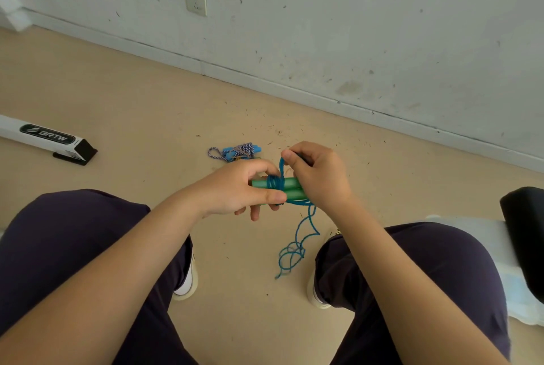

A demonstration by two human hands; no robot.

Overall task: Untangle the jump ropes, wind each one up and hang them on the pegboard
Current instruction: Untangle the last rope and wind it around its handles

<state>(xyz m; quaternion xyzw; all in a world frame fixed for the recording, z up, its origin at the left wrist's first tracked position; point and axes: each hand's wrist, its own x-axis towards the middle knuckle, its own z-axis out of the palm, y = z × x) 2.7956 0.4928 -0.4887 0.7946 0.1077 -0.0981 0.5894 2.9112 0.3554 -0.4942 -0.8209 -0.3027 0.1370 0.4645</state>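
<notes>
Item: green handles [290, 188], side by side, gripped in our left hand [235, 191] above the floor [147, 105]. Teal rope [297, 235] coils round them; our right hand [318, 173] pinches a strand, the rest trailing down. Second rope bundle [235, 152], blue-and-white, lies wound on the floor beyond.

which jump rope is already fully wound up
The blue-and-white striped rope lying bundled on the floor; the teal rope with green handles still trails loose.

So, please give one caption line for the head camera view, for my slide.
Left hand holds paired green handles while right hand winds the blue rope around them.
</notes>
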